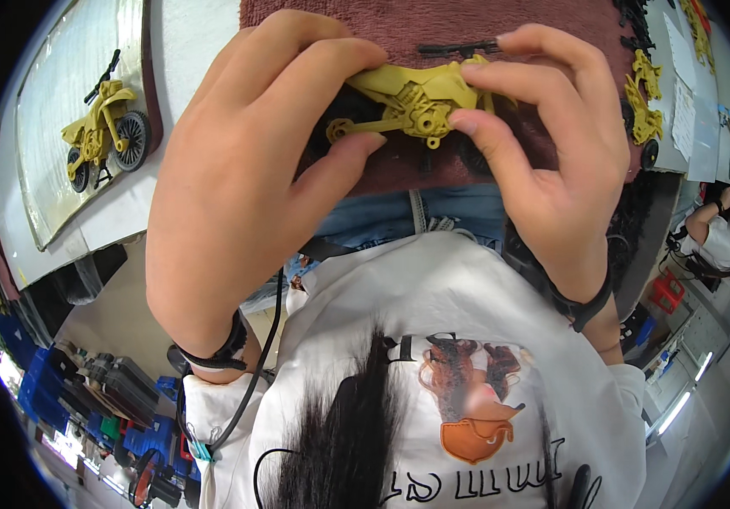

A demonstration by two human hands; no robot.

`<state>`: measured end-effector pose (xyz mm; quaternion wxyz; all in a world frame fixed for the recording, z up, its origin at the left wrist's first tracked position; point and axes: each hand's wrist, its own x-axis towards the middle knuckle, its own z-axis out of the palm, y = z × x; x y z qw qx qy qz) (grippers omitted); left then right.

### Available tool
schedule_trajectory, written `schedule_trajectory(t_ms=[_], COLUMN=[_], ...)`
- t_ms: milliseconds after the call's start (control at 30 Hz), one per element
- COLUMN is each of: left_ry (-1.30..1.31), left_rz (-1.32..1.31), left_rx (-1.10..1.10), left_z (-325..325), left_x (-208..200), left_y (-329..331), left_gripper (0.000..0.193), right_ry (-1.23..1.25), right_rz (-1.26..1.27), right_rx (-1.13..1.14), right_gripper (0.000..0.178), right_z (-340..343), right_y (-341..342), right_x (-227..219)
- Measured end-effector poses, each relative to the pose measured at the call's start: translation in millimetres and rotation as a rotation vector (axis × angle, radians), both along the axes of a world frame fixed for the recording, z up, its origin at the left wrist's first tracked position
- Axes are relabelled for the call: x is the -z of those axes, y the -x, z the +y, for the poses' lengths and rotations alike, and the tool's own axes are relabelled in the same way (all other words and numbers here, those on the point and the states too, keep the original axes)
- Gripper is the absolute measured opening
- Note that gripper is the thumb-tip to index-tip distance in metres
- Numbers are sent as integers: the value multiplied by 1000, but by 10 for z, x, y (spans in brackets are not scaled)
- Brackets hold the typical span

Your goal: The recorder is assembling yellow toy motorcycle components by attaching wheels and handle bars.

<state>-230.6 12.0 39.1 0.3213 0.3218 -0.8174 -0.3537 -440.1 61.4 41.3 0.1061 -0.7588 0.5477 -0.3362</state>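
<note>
The left hand (pixel 229 170) is gripping the yellow plastic toy motorcycle frame (pixel 407 102) from its left end, with the fingers curling over the top and the thumb pressing from below near the thin arm that is ending in a small ring. The right hand (pixel 543 161) is grasping the same frame from its right end, the fingertips pinching the upper edge and the middle part. The frame is being held between both hands, just above a dark red towel-like cloth (pixel 433 25) that is covering the bench. The frame is mustard yellow, with round gear-like details in the centre, and it is carrying no wheels. A thin black plastic handlebar piece (pixel 458 48) is sitting just above it, touching the top of the frame. Both wrists are wearing black bands.

To the left, well apart, a finished yellow toy motorcycle with black wheels (pixel 103 127) is lying on a pale flat tray (pixel 51 204). To the right, more yellow toy motorcycle parts (pixel 646 106) are lying at the edge of the cloth, beside white paper sheets (pixel 683 110). Another person in a white shirt (pixel 721 233) is sitting far at the right.
</note>
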Motion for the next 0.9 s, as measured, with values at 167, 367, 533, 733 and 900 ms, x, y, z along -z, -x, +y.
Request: schedule_trajectory(t_ms=[167,367,533,733,900], left_ry=[70,76,61,-143,-151], left_rz=[-131,-273,-246,-60,56], left_rx=[-72,-109,-134,-182,-197], left_z=[89,104,175,222,263], left_x=[67,-46,-34,-24,-62], left_y=[61,-1,17,46,16], left_gripper=[41,43,44,37,39], right_ry=[-57,-107,-123,-148,-527], right_rz=[33,-166,-831,-998,-1045], right_rx=[73,203,183,75,14], right_gripper=[24,19,52,60,40], right_z=[96,187,245,210,209], right_y=[-31,-174,-266,-231,-128], right_x=[19,105,217,136,-1])
